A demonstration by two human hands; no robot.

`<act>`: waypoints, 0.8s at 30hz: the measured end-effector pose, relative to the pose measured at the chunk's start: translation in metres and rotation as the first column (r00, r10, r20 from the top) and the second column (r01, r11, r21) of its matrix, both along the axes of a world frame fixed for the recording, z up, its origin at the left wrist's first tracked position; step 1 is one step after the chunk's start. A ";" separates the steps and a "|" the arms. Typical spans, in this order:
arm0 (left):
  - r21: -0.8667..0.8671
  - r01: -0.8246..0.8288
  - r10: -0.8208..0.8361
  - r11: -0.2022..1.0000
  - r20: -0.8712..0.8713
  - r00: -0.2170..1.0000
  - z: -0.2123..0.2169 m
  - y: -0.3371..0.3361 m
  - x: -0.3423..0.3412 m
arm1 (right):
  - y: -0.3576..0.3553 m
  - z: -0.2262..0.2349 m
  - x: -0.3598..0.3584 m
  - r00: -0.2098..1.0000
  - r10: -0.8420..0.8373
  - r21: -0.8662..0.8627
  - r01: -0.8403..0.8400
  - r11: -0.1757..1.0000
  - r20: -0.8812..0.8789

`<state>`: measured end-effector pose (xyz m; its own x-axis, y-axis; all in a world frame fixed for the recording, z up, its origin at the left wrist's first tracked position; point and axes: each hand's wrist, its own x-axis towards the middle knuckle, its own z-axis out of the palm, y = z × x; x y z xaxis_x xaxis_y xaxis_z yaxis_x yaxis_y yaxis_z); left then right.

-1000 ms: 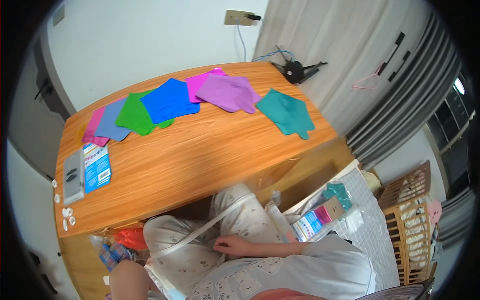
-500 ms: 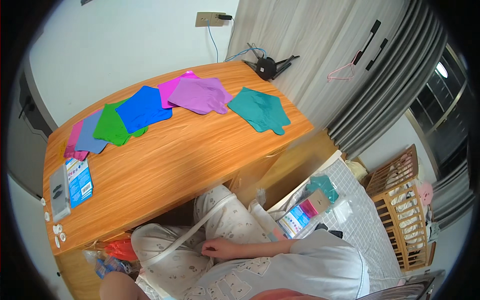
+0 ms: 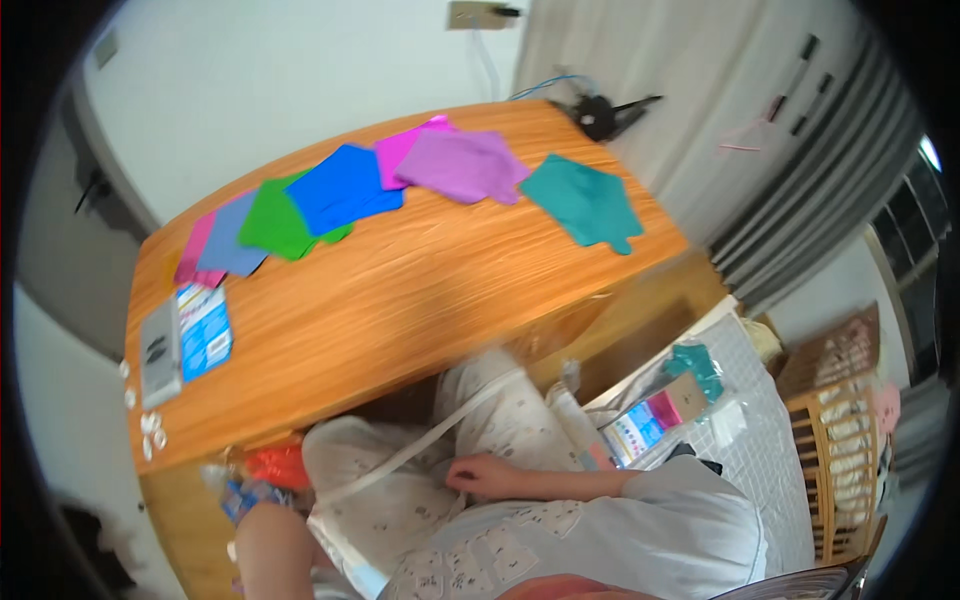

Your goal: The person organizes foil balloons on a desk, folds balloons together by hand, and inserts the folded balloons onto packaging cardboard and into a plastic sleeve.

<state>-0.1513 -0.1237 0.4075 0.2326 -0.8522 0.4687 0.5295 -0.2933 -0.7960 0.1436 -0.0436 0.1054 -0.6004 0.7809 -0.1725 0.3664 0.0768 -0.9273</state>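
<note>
My right hand [image 3: 482,475] rests on my lap, on pale patterned trousers [image 3: 490,425]. Its fingers are curled in and nothing shows in them. A white band [image 3: 425,430] runs across the lap just beyond that hand. My left arm [image 3: 275,550] enters at the lower left, bent, and its hand is hidden. On the wooden desk [image 3: 400,310] lies an arc of flat five-sided foil pieces, some with small tabs: a pink one [image 3: 195,250], a grey-blue one [image 3: 229,235], a green one [image 3: 275,222], a blue one [image 3: 345,190], a magenta one [image 3: 398,152], a purple one [image 3: 460,168] and a teal one [image 3: 583,200].
At the desk's left end lie a clear plastic case [image 3: 160,350], a blue-white printed card [image 3: 207,335] and several small white rolls [image 3: 152,425]. A black router [image 3: 597,118] stands at the far right corner. Right of me, a bed [image 3: 765,470] holds an open box [image 3: 650,420] and teal foil [image 3: 697,370].
The view has swung, so the desk and everything on it sit further right and slightly higher. My left arm shows more at the lower edge. My right hand stays on the lap.
</note>
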 end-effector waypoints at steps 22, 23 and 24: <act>-0.988 -0.135 0.798 0.077 -0.020 0.602 -0.033 0.305 -0.252 | 0.252 0.220 -0.248 0.956 0.055 0.889 -0.288 0.356 0.287; -0.998 -0.054 0.844 -0.021 -0.046 0.534 -0.054 0.320 -0.270 | 0.281 0.208 -0.262 0.934 -0.112 0.882 -0.275 0.383 0.339; -0.978 -0.034 0.866 -0.208 -0.200 0.458 -0.077 0.326 -0.279 | 0.303 0.198 -0.273 0.881 -0.273 0.874 -0.257 0.412 0.387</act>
<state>-0.4304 0.2022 0.3302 -0.2809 0.5915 0.7558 0.9596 0.1582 0.2328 -0.1290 0.2597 0.3038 -0.6606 0.6355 0.3997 0.6719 0.7380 -0.0627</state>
